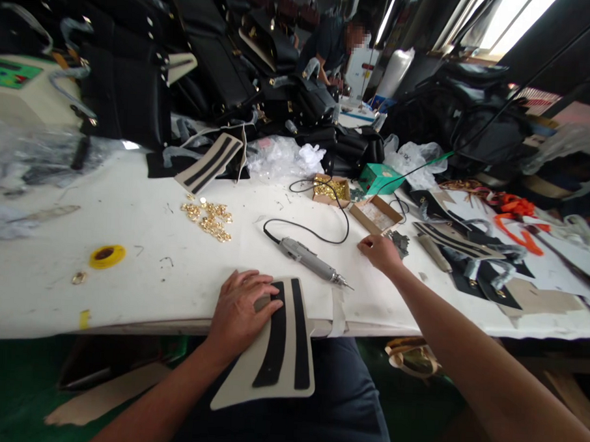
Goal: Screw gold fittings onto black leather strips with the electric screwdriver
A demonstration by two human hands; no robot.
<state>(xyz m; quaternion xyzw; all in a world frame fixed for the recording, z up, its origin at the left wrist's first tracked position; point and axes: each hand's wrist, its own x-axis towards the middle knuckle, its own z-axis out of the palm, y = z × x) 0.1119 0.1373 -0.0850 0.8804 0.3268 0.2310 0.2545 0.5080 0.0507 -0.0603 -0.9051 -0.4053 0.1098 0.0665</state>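
Observation:
A pale beige panel (293,351) with two black strips sticks out over the table's front edge, above my lap. My left hand (242,307) lies flat on its upper left part, thumb across one black strip. Part of a grey-brown thing shows under those fingers. Farther right, my right hand (379,251) is over the table with thumb and fingertips pinched together; whatever is between them is too small to make out. It is beside a small heap of dark grey pieces (399,244). Between my hands lies a grey electric screwdriver (310,259), its bit pointing right.
Gold hardware (210,217) and a yellow tape roll (107,256) lie on the left. Behind are a box of gold pieces (331,190), a cardboard tray (377,215) and a green box (381,178). Black bags (124,96) crowd the back, where another person (327,46) works.

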